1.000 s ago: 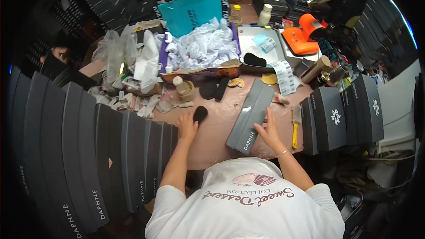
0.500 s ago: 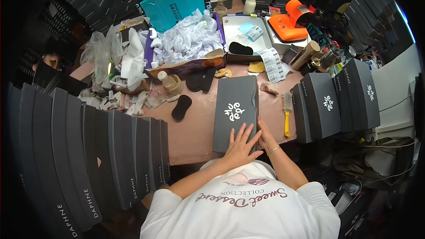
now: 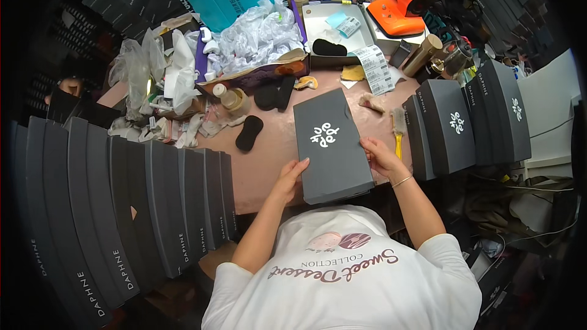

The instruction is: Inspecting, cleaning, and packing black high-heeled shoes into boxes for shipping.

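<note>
A dark grey shoe box (image 3: 330, 146) with a white printed mark on its lid is between my hands, its lid on. It sits slightly turned at the table's near edge and looks a little raised. My left hand (image 3: 290, 181) grips its left side, thumb along the lid's edge and the other fingers partly hidden. On the opposite side, my right hand (image 3: 381, 157) is closed on the right edge, with its fingertips tucked under or behind the box. A yellow-handled brush (image 3: 398, 131) lies just beyond my right hand. Left of the box rests a black oval pad (image 3: 249, 133).
Grey shoe boxes stand in a row at the left (image 3: 165, 208) and another at the right (image 3: 449, 125). Behind are a carton of crumpled white paper (image 3: 254, 36), a glass bottle (image 3: 231, 98), a label strip (image 3: 374, 70) and an orange device (image 3: 397, 15).
My left hand has moved off the lid to the box's left side. My right hand has shifted up its right edge. The box has turned slightly, its near end coming toward me.
</note>
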A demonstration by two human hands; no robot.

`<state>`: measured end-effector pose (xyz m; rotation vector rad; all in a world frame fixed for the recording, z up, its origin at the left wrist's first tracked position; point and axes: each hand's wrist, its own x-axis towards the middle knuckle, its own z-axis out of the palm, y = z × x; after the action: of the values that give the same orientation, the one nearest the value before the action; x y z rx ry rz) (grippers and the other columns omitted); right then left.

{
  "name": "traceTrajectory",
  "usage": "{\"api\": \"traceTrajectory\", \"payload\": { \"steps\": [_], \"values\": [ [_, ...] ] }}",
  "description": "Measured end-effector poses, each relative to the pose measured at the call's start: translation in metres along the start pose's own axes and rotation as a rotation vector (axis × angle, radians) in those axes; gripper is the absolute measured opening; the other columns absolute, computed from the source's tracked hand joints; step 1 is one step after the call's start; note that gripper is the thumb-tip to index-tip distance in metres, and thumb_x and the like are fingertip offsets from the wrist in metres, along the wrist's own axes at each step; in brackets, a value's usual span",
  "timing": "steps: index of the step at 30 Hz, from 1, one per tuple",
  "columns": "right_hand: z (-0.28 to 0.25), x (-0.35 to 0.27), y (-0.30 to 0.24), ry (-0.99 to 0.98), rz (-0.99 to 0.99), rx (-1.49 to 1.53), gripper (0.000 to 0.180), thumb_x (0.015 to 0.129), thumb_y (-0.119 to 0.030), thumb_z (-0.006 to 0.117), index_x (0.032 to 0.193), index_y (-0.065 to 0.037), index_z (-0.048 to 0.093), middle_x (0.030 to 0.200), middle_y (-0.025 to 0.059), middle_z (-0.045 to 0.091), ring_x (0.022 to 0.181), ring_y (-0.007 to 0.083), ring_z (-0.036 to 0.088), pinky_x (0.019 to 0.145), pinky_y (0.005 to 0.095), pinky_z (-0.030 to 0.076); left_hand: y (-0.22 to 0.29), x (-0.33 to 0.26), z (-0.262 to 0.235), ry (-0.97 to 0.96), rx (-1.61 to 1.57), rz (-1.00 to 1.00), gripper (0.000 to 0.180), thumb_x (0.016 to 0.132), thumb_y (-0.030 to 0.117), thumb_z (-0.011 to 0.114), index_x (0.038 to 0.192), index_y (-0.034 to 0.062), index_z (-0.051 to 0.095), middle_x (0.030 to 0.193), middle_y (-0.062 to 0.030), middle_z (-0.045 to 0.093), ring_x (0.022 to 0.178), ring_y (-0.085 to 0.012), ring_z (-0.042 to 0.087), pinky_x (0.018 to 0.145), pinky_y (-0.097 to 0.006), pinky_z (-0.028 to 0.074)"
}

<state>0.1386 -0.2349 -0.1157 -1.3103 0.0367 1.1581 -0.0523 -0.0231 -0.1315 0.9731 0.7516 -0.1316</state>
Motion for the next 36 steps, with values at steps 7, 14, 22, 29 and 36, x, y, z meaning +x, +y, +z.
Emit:
{"api": "traceTrajectory", "payload": {
  "steps": [7,14,22,29,36],
  "values": [
    [0.148,-0.039,0.058,-0.550,-0.256,-0.775,0.048,0.090,-0.028,0.062,0.125,0.002,0.048,0.106,0.0206,0.062,0.096,0.0248,0.063,0.083,0.0361,0.049,-0.046,-0.052,-0.089,0.214,-0.313,0.149,0.082,0.089,0.070,0.034,0.149,0.0153,0.021,0.145,-0.0125,0.035,0.134,-0.0297,0.033,0.107,-0.050,0.027],
    [0.073,-0.020,0.046,0.154,-0.664,-1.742,0.048,0.071,-0.036,0.075,0.105,-0.006,0.058,0.095,0.0110,0.061,0.091,0.0269,0.057,0.074,0.0415,0.041,-0.072,-0.082,-0.146,0.727,0.374,0.255,0.068,0.087,0.015,0.066,0.142,0.0021,0.029,0.136,-0.0165,0.046,0.118,-0.0312,0.050,0.099,-0.038,0.039],
    [0.037,0.003,0.032,0.267,-0.473,-1.242,0.022,0.075,-0.017,0.069,0.088,-0.005,0.056,0.081,0.0149,0.063,0.078,0.0303,0.062,0.078,0.0445,0.041,-0.029,-0.020,-0.015,0.335,0.337,0.541,0.036,0.092,0.016,0.062,0.121,-0.0023,0.055,0.113,-0.0120,0.061,0.102,-0.0166,0.059,0.090,-0.029,0.047],
    [0.092,-0.045,-0.024,-0.387,-0.571,-0.943,0.023,0.084,-0.016,0.064,0.096,0.001,0.056,0.088,0.0175,0.062,0.081,0.0300,0.062,0.074,0.0339,0.048,0.012,0.013,0.034,-0.210,-0.353,-0.011,0.060,0.092,0.050,0.052,0.127,0.0015,0.046,0.113,-0.0099,0.060,0.099,-0.0189,0.060,0.087,-0.033,0.049],
    [0.014,-0.018,0.052,-0.212,-0.198,-1.622,0.031,0.079,-0.024,0.066,0.098,0.000,0.063,0.087,0.0203,0.068,0.080,0.0375,0.066,0.075,0.0428,0.051,0.000,-0.005,-0.047,-0.182,-0.633,0.081,0.068,0.094,0.050,0.032,0.120,-0.0111,0.045,0.111,-0.0226,0.060,0.079,-0.0269,0.066,0.067,-0.034,0.058]
  ]
}}
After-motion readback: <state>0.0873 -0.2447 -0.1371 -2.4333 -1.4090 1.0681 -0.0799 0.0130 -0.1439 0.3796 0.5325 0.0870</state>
